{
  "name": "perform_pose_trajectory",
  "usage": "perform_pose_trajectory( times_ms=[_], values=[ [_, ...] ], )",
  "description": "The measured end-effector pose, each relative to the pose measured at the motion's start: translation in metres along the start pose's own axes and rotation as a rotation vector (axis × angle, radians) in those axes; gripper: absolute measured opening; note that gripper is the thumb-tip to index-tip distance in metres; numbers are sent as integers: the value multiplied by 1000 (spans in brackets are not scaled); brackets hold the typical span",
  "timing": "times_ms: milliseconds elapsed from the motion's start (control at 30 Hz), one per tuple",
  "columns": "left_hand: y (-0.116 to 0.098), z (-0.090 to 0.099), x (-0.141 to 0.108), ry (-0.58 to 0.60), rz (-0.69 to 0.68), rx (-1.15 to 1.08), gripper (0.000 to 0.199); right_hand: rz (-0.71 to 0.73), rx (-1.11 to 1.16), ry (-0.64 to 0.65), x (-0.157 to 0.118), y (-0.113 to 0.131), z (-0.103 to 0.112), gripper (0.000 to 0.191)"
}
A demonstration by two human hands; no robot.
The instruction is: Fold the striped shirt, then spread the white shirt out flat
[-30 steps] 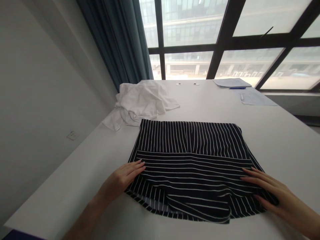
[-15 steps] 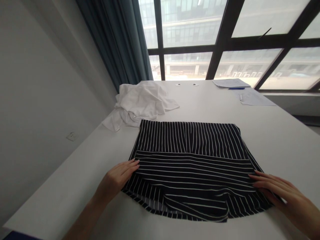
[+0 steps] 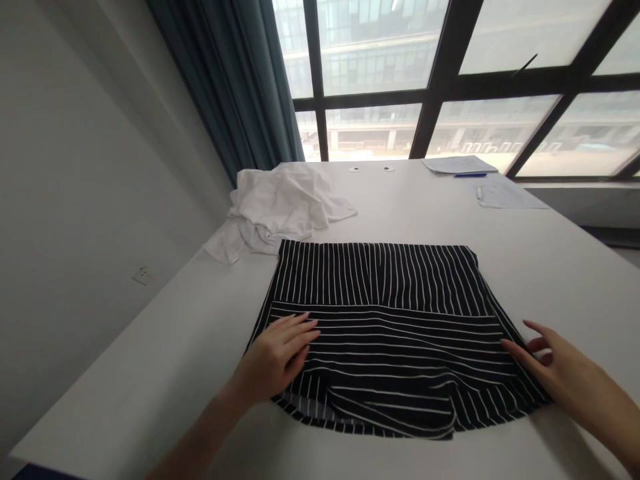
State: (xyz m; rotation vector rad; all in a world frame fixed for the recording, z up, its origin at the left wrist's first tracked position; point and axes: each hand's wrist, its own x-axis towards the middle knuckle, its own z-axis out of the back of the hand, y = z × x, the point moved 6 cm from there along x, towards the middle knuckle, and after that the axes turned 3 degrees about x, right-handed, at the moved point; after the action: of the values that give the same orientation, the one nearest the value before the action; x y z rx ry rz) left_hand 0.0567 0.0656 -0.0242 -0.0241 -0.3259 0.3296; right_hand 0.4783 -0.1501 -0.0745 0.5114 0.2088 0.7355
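Daylight is let in through the far window point(image 3: 377, 47), which is washed pale by glare. The left wall point(image 3: 90, 220) is dimly lit. A soft shadow is cast on the surface point(image 3: 405, 213) under the right hand point(image 3: 567, 368). Outer edges are stretched.

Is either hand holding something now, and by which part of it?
The left hand lies over the striped garment, not gripping it. The right hand is at its right edge; whether the fingers pinch it there cannot be told.

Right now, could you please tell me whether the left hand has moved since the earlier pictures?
Yes, the left hand moved right, farther from the socket.
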Motion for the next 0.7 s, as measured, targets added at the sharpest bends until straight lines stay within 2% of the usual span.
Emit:
perform_pose_trajectory(
  times_ms=[67,167,233,333,467,533,633,700],
  values=[
    [-24,-10,11,136,-90,-73,42,-42,-6,53,3,1,-6,82],
    [-48,-23,17,301,-160,-154,59,-105,-13,85,6,-1,-9,67],
    [-55,-29,16,367,-170,-198,64,-118,2,88,7,-1,-9,57],
    [-55,-34,12,426,-153,-258,63,-99,64,89,7,0,-9,52],
    [-51,-31,12,471,-103,-386,55,-123,196,126,6,7,-5,47],
    [-46,-28,18,470,-28,-494,47,-125,263,144,7,19,-1,43],
    [-33,-23,37,388,153,-772,45,-57,293,130,8,54,9,39],
    [-26,-24,54,319,268,-1071,49,38,272,122,8,88,12,35]
  ],
)
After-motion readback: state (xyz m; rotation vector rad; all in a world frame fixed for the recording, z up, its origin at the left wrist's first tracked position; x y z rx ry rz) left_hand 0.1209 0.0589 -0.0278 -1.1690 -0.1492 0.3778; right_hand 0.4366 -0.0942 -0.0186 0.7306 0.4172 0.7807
